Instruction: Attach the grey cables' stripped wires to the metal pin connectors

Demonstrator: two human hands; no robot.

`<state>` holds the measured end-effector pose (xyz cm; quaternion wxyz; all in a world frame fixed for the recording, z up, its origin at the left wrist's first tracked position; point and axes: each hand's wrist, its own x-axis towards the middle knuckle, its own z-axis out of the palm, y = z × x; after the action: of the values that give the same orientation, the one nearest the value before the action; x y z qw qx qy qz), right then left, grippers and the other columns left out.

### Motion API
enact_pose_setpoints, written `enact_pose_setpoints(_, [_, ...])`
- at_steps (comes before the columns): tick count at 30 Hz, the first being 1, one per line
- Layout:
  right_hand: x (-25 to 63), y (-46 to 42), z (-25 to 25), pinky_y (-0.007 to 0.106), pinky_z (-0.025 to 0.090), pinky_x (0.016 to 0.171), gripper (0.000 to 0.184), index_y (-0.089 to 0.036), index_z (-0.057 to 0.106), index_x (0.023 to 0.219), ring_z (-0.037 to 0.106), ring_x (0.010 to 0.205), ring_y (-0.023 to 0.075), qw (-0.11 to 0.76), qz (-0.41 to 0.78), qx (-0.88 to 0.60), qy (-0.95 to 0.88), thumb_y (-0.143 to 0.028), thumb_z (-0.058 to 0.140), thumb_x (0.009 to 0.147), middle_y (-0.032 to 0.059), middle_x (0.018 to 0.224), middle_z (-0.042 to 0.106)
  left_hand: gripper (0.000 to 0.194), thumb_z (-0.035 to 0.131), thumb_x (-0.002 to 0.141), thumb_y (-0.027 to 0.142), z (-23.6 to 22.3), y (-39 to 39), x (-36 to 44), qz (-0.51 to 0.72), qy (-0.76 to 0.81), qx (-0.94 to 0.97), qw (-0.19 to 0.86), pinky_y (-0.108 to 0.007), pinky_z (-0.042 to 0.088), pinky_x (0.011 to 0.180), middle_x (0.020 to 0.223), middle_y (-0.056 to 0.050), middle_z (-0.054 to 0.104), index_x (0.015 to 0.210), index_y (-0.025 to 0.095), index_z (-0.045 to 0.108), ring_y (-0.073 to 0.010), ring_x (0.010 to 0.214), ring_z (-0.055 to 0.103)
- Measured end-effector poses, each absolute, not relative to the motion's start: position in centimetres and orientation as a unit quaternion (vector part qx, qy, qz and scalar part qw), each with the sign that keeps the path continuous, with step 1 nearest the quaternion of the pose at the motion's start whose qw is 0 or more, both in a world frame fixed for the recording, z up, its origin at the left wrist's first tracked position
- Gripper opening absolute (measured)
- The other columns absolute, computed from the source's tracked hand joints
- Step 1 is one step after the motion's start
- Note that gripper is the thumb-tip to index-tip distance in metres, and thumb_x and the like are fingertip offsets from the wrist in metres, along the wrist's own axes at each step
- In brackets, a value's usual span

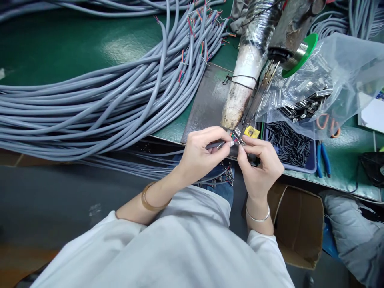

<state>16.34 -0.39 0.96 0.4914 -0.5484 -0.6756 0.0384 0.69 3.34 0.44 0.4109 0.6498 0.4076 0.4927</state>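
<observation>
Left hand (pixel 207 150) pinches grey cable (pixel 215 145), right hand (pixel 261 166) pinches multi-pin connector (pixel 239 138); soldering iron (pixel 264 89) sits close, so a slip could burn skin or misplace wires (pixel 235 139).

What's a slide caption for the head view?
Left hand holds a cable, right hand a small connector, at a green table.

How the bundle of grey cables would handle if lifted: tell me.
The bundle of grey cables would probably flex and sag, since it already curves along its length. It looks fairly heavy, with so many cables piled together. Its splayed coloured wires might snag.
</observation>
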Motion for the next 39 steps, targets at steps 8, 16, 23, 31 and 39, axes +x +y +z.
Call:
enact_pose_setpoints(8, [16.3, -0.2, 1.5, 0.035, 0.062, 0.083, 0.015, -0.024, 0.069, 0.085, 0.075, 0.09, 0.0175, 0.504, 0.05, -0.544, -0.669, -0.01, 0.073, 0.084, 0.0005, 0.096, 0.078, 0.007, 0.066, 0.086, 0.015, 0.8, 3.5, 0.5, 0.489, 0.397, 0.661, 0.409, -0.023, 0.041, 0.056, 0.077, -0.003, 0.068, 0.08, 0.017, 0.071, -0.0104, 0.062, 0.056])
enact_pose_setpoints(16, [16.6, -0.3, 1.2, 0.035, 0.062, 0.081, 0.014, -0.024, 0.065, 0.085, 0.075, 0.089, 0.0173, 0.486, 0.061, -0.538, -0.686, -0.012, 0.071, 0.086, 0.0002, 0.096, 0.078, 0.008, 0.065, 0.086, 0.016, 0.8, 3.7, 0.1, 0.462, 0.405, 0.666, 0.423, -0.023, 0.047, 0.063, 0.078, -0.003, 0.071, 0.08, 0.016, 0.07, -0.0132, 0.07, 0.063])
enact_pose_setpoints(23, [16.5, -0.2, 0.9, 0.032, 0.061, 0.08, 0.014, -0.024, 0.065, 0.085, 0.075, 0.089, 0.016, 0.477, 0.047, -0.543, -0.689, -0.011, 0.071, 0.086, 0.0011, 0.096, 0.078, 0.009, 0.065, 0.084, 0.01, 0.7, 3.7, 0.2, 0.467, 0.395, 0.686, 0.395, -0.022, 0.039, 0.056, 0.077, -0.001, 0.069, 0.079, 0.016, 0.068, -0.0091, 0.063, 0.055])
enact_pose_setpoints(31, [16.4, -0.3, 1.6, 0.033, 0.061, 0.082, 0.014, -0.024, 0.067, 0.085, 0.075, 0.09, 0.0165, 0.485, 0.028, -0.539, -0.688, -0.011, 0.072, 0.086, -0.0001, 0.095, 0.078, 0.009, 0.064, 0.084, 0.01, 1.3, 3.6, 0.3, 0.474, 0.396, 0.681, 0.392, -0.022, 0.039, 0.055, 0.076, -0.001, 0.068, 0.079, 0.016, 0.068, -0.0089, 0.059, 0.051])
enact_pose_setpoints(39, [16.8, -1.4, 0.7, 0.027, 0.063, 0.074, 0.009, -0.023, 0.064, 0.088, 0.076, 0.085, 0.0143, 0.475, 0.08, -0.557, -0.677, -0.015, 0.067, 0.09, 0.0007, 0.094, 0.078, 0.008, 0.064, 0.084, 0.008, 0.2, 2.7, 0.1, 0.444, 0.381, 0.694, 0.419, -0.023, 0.042, 0.062, 0.081, -0.003, 0.071, 0.08, 0.014, 0.068, -0.0116, 0.071, 0.061])
